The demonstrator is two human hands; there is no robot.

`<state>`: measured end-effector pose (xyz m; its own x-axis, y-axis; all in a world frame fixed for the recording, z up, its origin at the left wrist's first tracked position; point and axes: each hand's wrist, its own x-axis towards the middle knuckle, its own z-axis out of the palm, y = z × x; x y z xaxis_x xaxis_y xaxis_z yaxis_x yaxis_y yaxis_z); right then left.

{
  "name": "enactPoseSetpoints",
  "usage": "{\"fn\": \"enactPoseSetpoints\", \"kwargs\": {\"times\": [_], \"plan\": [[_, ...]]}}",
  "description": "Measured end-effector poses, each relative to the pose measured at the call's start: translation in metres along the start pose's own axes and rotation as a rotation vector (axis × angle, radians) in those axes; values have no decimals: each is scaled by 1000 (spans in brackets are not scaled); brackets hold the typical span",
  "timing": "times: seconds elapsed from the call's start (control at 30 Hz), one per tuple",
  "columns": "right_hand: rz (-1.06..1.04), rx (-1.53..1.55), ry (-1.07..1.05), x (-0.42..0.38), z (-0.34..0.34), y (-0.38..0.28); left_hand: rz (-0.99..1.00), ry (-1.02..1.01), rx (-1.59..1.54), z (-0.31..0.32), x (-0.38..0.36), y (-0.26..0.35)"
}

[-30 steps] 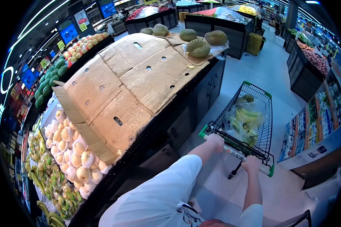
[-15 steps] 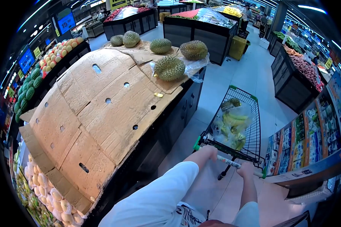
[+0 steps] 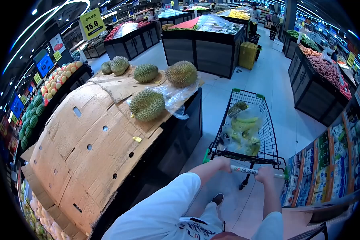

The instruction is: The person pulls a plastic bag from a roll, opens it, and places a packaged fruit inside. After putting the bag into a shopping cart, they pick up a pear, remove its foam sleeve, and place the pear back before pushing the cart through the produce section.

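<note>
Both hands (image 3: 224, 164) gripping cart handle (image 3: 245, 170), arms outstretched

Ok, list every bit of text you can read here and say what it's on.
"15.9": yellow sign hanging over the stands at the back left.
Cart handle: red and dark print between the left hand and right hand, too blurred to read.
Blue screens and small yellow tags by the apples: too small to read.
Boxes on the right shelf: print too small to read.
</note>
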<state>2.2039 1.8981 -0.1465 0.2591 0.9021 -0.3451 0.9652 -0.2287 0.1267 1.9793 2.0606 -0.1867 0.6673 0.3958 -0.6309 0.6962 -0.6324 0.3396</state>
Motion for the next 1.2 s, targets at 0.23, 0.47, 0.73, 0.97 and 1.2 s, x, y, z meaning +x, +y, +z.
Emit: {"fn": "enactPoseSetpoints", "kwargs": {"times": [0.23,0.47,0.73,0.97,1.2], "plan": [[-50,56,43,139,-31,78,-126,13,-39,-113,73,24],[224,-23,270,256,-50,105,-207,111,-58,-190,167,13],[367,-196,106,399,-95,138,-172,-122,-344,-276,291,-19],[458,-244,33,525,-132,186,-26,-321,-712,-336,419,-50],[322,-175,200,644,-134,251,-68,-157,-612,-416,466,-44]]}}
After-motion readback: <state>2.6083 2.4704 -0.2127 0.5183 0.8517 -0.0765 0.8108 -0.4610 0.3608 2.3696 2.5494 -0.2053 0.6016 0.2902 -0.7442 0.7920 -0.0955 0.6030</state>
